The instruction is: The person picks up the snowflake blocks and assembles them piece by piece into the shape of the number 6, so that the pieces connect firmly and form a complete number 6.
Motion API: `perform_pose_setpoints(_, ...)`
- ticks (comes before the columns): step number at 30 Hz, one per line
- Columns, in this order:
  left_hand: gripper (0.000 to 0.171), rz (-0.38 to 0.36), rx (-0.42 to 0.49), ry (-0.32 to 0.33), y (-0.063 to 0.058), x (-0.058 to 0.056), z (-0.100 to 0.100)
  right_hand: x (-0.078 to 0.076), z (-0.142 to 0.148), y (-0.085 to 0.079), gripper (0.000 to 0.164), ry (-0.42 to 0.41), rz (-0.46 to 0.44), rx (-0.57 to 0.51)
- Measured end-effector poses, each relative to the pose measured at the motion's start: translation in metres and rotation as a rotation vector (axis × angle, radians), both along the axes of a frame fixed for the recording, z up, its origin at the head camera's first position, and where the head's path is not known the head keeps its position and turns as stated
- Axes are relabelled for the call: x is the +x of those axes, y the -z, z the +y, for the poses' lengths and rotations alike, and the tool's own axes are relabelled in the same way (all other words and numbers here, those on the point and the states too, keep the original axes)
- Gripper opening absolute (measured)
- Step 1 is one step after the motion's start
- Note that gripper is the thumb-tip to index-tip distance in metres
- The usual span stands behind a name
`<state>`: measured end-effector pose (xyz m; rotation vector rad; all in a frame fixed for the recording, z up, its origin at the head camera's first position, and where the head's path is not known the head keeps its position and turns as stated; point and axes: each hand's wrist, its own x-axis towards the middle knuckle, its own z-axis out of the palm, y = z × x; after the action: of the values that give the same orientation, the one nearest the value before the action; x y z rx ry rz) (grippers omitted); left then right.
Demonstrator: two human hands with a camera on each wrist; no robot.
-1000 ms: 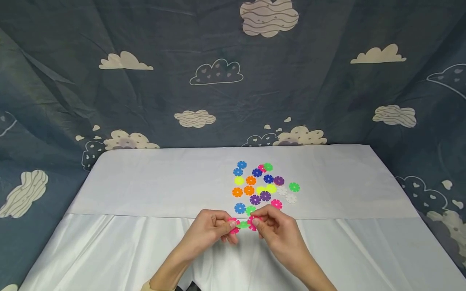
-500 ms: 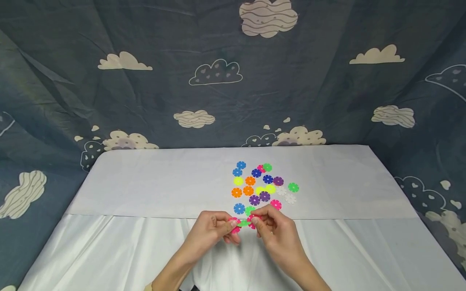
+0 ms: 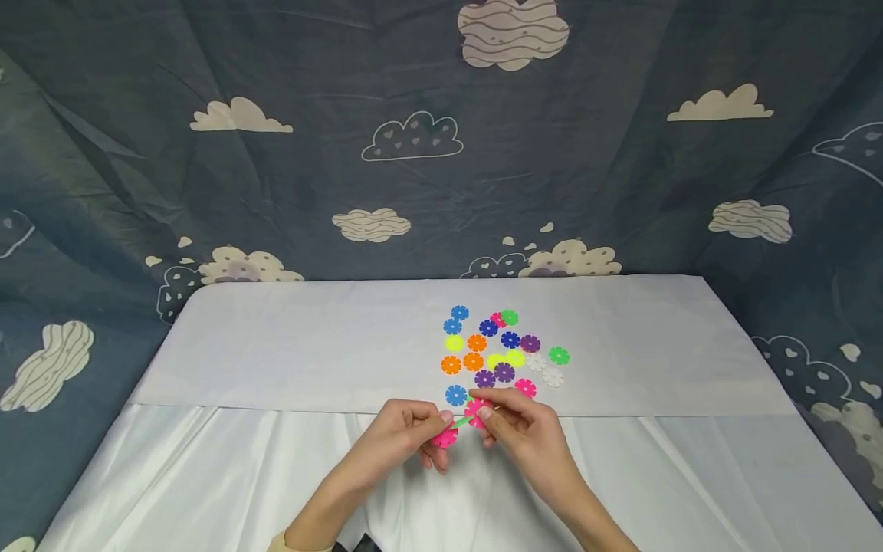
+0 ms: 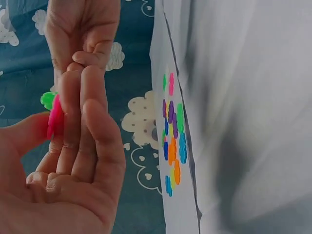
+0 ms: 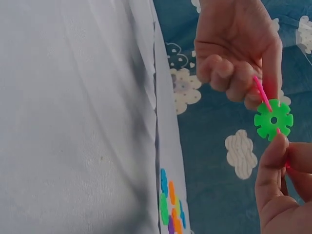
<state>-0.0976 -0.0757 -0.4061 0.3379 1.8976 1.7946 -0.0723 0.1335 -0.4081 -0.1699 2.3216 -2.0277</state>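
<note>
Two pink notched discs are joined by a green notched disc (image 5: 262,123), held up in front of the table's near part. My left hand (image 3: 403,435) pinches one pink disc (image 3: 444,438) between thumb and fingers. With thumb and index finger, my right hand (image 3: 530,429) pinches the other pink disc (image 3: 474,412). Both pink discs slot into the green one's rim from opposite sides, as the right wrist view shows. In the head view the green piece appears nearly edge-on, sloping up to the right. My fingers partly cover the pink discs.
Loose notched discs in several colours lie on the white cloth (image 3: 310,345) beyond my hands, among them a blue disc (image 3: 456,395), an orange disc (image 3: 451,365) and a white disc (image 3: 553,376). Behind the table hangs a dark cloud-patterned curtain (image 3: 310,184).
The joined discs have tilted: the right pink disc is higher and turned more face-on, the left one slightly lower. The green disc has gone from level to sloping. Both hands keep their pinch.
</note>
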Motion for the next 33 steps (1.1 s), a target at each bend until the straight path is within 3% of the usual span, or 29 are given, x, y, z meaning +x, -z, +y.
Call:
perform_pose_setpoints(3,0.037,0.03,-0.029,-0.011,0.002,0.001,0.0,0.001,-0.003,0.0,0.025,-0.021,-0.012,-0.019)
perform_pose_setpoints(8,0.025,0.074,-0.022,-0.01,0.003,0.001,0.001,0.002,-0.01,0.0,0.025,-0.045,-0.054,-0.092)
perform_pose_setpoints(14,0.019,0.071,0.037,0.056,0.0,0.002,0.001,0.002,-0.014,0.002,0.025,-0.057,-0.103,-0.161)
perform_pose_setpoints(21,0.011,0.085,-0.004,0.048,-0.003,0.0,-0.002,-0.003,-0.006,0.008,0.028,-0.065,-0.107,-0.136)
perform_pose_setpoints(25,0.009,0.067,-0.009,-0.001,-0.004,-0.003,-0.007,-0.017,0.004,0.013,0.023,-0.085,-0.1,-0.017)
perform_pose_setpoints(33,0.01,0.021,0.022,-0.076,-0.005,-0.008,-0.016,-0.055,0.01,0.014,0.017,-0.288,0.043,0.469)
